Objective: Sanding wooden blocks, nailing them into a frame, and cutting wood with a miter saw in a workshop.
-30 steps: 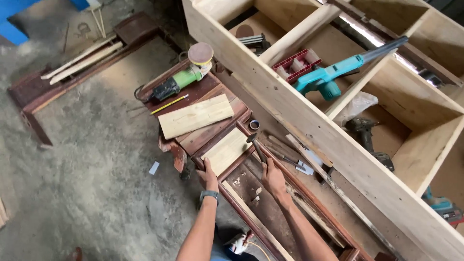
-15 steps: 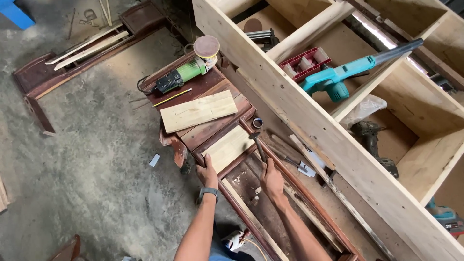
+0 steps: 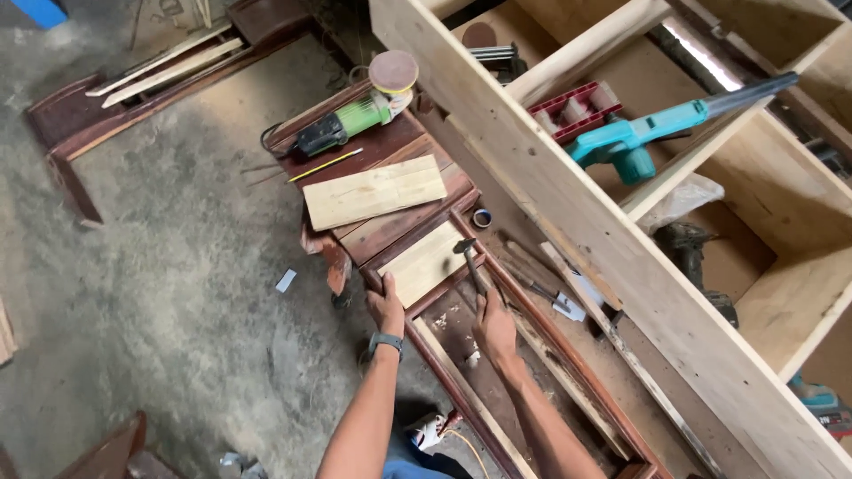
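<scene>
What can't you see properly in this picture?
- Hammer handle, head view: its lower end is hidden inside the right hand.
- Dark drill, head view: in shadow behind the pale shelf frame.
- Left hand fingertips: curled over the dark frame rail.
- Teal tool: cut off by the right edge.

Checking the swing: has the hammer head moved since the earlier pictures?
Yes. The hammer head has come from beyond the pale panel onto its far corner.
</scene>
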